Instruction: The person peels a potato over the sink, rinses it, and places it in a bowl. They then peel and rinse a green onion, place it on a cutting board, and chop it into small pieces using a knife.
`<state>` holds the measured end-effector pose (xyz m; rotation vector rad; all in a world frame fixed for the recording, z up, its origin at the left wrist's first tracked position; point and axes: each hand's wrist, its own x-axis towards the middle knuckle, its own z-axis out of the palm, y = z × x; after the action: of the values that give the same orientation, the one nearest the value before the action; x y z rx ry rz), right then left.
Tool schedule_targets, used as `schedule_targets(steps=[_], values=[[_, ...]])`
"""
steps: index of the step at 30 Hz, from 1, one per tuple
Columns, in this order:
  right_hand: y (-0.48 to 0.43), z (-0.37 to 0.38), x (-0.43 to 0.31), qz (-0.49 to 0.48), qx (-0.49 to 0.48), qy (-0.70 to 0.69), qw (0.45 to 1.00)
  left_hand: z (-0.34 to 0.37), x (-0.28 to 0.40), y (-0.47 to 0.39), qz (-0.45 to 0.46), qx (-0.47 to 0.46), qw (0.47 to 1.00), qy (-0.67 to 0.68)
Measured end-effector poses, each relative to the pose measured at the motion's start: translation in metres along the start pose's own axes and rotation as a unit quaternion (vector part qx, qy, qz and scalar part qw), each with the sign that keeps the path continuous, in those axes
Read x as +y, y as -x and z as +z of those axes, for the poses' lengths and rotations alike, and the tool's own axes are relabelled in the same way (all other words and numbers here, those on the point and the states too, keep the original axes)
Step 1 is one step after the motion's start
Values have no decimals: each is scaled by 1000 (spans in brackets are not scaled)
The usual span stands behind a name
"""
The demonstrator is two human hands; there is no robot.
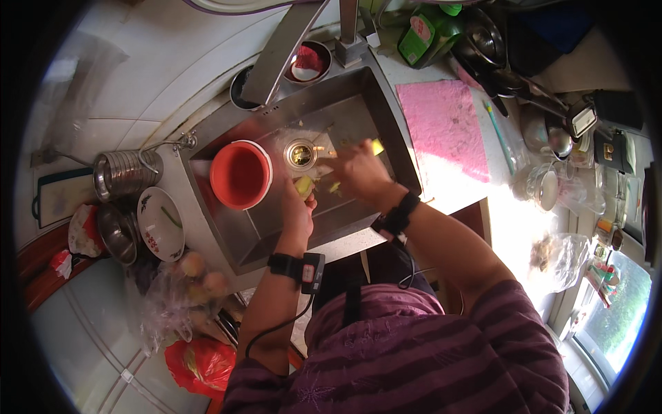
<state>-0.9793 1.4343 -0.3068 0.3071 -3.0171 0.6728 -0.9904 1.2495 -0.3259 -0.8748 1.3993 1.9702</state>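
Observation:
My left hand (299,207) is over the steel sink (274,230), its fingers closed around a pale green piece of vegetable (304,186). To the right of it, my right hand (362,171) is blurred and grips a small tool with a yellow-green handle end (377,147). The tool's working end is too blurred to make out. Beneath the hands, green scraps (335,187) lie on the sink floor, and more bits sit in the drain strainer (300,154). A red plastic bucket (239,176) stands in the sink, left of my left hand.
The faucet (282,54) reaches over the sink's back edge, beside bowls (309,62). A pink cloth (442,127) and a green bottle (429,36) are on the right counter. At left are a floral plate (161,222), a steel bowl (119,233) and bagged round fruit (214,283).

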Motion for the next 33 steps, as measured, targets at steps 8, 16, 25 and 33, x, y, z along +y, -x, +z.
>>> schedule_targets(steps=[8,16,25,33], values=[[-2,-19,-27,-29,14,-92,995,9,-1,2,-31,-43,995,81],[5,1,0,17,-10,104,994,-2,-6,-2,11,-31,999,-15],[1,-14,-29,-47,48,-117,991,15,5,14,-38,-24,997,61],[3,-16,-15,17,-28,45,998,2,-7,4,-1,9,1000,-23]])
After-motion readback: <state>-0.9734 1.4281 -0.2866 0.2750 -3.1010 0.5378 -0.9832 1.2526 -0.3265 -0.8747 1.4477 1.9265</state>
